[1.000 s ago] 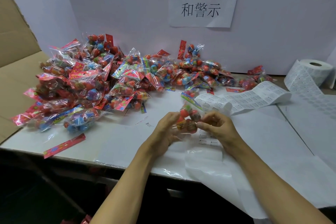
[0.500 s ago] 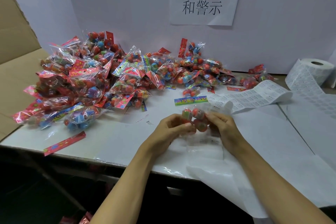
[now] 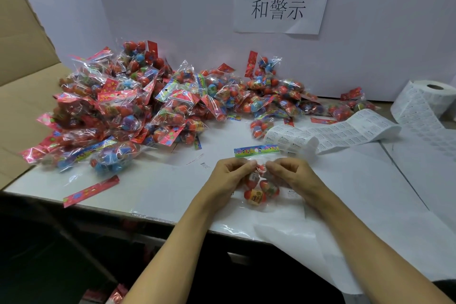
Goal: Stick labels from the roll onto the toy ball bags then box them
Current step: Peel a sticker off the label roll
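You turned the toy ball bag [image 3: 259,189] so its header faced away; your left hand [image 3: 228,180] and right hand [image 3: 292,175] each kept a pinching grip on it above the surface [image 3: 148,187].

Head view looks down, near table [image 3: 123,195].

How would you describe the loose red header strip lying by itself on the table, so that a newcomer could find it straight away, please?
Start at the big pile of toy ball bags heaped on the left half of the white table. Come toward the table's near edge, past the blue-ball bag at the front of the pile. There the red header strip lies flat and alone, a bare card band with no bag or balls attached.
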Demonstrator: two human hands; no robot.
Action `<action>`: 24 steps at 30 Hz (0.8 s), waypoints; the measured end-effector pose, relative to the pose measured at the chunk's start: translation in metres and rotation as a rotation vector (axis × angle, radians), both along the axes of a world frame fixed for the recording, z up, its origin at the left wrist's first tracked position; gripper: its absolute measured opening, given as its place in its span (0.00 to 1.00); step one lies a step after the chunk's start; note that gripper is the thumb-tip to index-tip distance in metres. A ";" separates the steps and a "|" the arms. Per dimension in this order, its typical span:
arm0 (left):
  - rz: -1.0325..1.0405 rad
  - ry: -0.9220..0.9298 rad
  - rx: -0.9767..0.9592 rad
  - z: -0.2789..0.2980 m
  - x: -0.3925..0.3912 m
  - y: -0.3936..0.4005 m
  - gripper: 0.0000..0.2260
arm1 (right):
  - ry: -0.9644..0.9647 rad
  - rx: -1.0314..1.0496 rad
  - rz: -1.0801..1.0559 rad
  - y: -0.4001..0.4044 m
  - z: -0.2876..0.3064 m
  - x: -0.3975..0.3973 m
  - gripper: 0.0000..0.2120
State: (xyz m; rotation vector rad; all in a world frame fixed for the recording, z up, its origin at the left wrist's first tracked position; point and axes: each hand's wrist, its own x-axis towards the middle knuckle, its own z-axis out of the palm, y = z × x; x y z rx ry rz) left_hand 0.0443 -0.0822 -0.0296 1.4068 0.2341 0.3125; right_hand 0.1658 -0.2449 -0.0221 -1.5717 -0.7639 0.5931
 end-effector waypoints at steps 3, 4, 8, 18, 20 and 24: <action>0.031 -0.025 0.062 0.001 0.000 -0.002 0.10 | 0.058 0.002 -0.009 -0.003 0.001 0.001 0.20; 0.039 -0.032 0.082 0.002 0.000 -0.002 0.09 | 0.074 0.023 -0.027 -0.004 0.001 0.001 0.19; 0.012 -0.025 0.118 0.001 -0.001 -0.001 0.10 | 0.038 0.048 -0.090 -0.004 -0.001 0.004 0.19; 0.016 0.020 -0.022 0.006 0.004 -0.002 0.11 | -0.038 0.034 -0.060 -0.001 -0.001 0.002 0.07; 0.018 0.011 -0.029 0.007 0.003 -0.003 0.12 | -0.048 0.030 -0.062 -0.001 0.000 0.002 0.08; 0.043 -0.021 0.078 0.006 -0.001 -0.005 0.02 | -0.092 0.013 -0.105 -0.002 -0.003 0.004 0.09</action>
